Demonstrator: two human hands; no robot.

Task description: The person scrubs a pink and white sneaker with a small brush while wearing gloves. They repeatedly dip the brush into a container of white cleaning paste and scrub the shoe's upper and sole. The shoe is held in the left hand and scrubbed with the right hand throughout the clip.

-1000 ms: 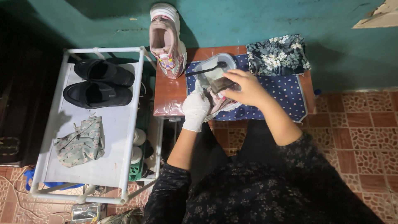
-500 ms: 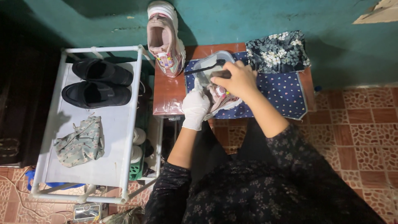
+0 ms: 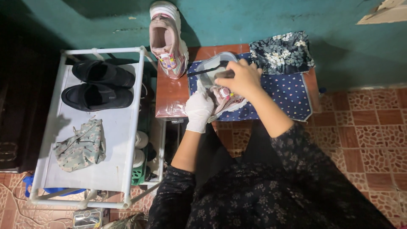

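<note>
My left hand [image 3: 198, 111], in a white glove, holds a pink and white sneaker [image 3: 229, 101] on its side on a blue dotted cloth [image 3: 284, 95]. My bare right hand [image 3: 242, 78] lies just beyond the sneaker, at a clear plastic container [image 3: 212, 63]. Its fingers are closed on the end of a thin black brush [image 3: 203, 70] that lies across the container. The matching sneaker [image 3: 167, 40] leans upright against the green wall at the table's far left corner.
The small red-brown table [image 3: 174, 95] also carries a folded floral cloth [image 3: 282, 53]. To the left, a white shoe rack [image 3: 129, 127] holds two black shoes [image 3: 99, 85] and a camouflage pouch [image 3: 82, 144]. Patterned floor tiles lie to the right.
My right hand has moved off the sneaker and away from me to the container. The gloved left hand keeps its hold on the sneaker.
</note>
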